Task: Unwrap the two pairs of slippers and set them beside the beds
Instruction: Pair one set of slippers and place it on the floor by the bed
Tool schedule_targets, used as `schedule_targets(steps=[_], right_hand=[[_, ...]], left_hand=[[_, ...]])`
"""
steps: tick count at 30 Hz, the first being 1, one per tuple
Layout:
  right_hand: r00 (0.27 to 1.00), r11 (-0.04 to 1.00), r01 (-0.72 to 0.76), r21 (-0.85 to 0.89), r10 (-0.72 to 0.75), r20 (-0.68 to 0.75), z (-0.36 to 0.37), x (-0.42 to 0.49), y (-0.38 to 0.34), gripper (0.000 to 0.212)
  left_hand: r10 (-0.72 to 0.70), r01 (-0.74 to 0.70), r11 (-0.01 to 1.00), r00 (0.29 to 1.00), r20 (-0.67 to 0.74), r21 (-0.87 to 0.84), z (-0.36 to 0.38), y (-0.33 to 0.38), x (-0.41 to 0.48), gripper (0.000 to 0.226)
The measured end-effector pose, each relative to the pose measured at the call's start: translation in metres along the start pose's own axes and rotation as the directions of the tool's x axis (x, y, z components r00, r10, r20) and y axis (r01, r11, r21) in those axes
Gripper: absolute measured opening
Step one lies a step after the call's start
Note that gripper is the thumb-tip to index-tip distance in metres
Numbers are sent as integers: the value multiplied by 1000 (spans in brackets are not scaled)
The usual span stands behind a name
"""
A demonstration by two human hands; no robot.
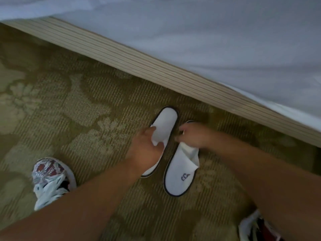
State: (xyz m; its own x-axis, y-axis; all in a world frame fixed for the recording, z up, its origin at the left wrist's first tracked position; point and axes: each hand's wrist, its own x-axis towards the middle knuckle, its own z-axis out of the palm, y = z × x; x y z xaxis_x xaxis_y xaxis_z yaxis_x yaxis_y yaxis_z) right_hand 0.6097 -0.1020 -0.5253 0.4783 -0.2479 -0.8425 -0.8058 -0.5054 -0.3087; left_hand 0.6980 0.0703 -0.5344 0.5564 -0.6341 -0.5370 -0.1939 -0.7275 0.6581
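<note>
Two grips | left fingers (pixel 158 145): left slipper (pixel 166 120) | right fingers (pixel 182 127): right slipper (pixel 180 174) | bed edge (pixel 156 70) near

Matt cloth slippers (pixel 180 171), ribbed patterned carpet (pixel 86 110).

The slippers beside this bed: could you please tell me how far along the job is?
Done: one pair is unwrapped and lies side by side on the carpet by the bed base. In hand: the left hand grips the farther slipper, the right hand pinches the logo slipper's upper, seemingly straightening them. Left: the second pair, which is not in view.
</note>
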Motion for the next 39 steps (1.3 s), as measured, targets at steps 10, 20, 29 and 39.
schedule_targets(steps=[10, 20, 29, 39], right_hand=[[966, 962, -146, 230, 89, 244, -82, 41, -81, 100], [982, 967, -185, 177, 174, 71, -63, 70, -75, 95], [981, 959, -192, 207, 181, 73, -60, 74, -90, 106], [991, 978, -133, 162, 137, -13, -56, 87, -105, 94]], left_hand=[[-531, 378, -366, 666, 525, -850, 25, -48, -64, 61], [-570, 331, -438, 616, 543, -836, 17, -52, -58, 93], [-581, 329, -423, 617, 531, -845, 7, -50, -56, 95], [-529, 340, -435, 653, 542, -834, -17, -61, -49, 89]])
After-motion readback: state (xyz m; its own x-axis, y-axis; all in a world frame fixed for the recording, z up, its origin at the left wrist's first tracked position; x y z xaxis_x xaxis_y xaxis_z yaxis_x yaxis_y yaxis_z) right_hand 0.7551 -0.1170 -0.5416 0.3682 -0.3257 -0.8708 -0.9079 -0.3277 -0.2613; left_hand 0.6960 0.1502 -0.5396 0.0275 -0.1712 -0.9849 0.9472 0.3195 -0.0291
